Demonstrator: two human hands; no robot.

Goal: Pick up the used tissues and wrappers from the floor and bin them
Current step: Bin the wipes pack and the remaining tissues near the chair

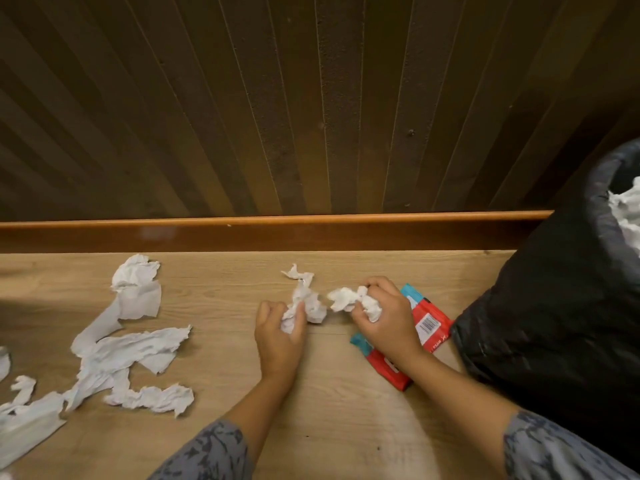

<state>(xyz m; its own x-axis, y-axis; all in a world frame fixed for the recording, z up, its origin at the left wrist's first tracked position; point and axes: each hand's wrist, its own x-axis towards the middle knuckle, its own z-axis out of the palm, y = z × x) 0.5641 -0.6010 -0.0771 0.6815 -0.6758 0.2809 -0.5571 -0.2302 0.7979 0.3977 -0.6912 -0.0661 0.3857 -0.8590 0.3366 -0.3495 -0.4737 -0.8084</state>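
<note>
My left hand [278, 336] grips one crumpled tissue [304, 299] on the floor [329, 410], fingers curled around its lower end. My right hand [388, 320] pinches a second tissue wad [349, 298], just beside the first one. Under my right hand and wrist lies a red and teal wrapper [429, 323], not yet picked up. To the right of this hand stands the bin [554, 306] with a black bag, and some white paper [627, 209] is already inside. Far to the left of my left hand many torn tissues [128, 355] remain, so I judge most of the work is left.
</note>
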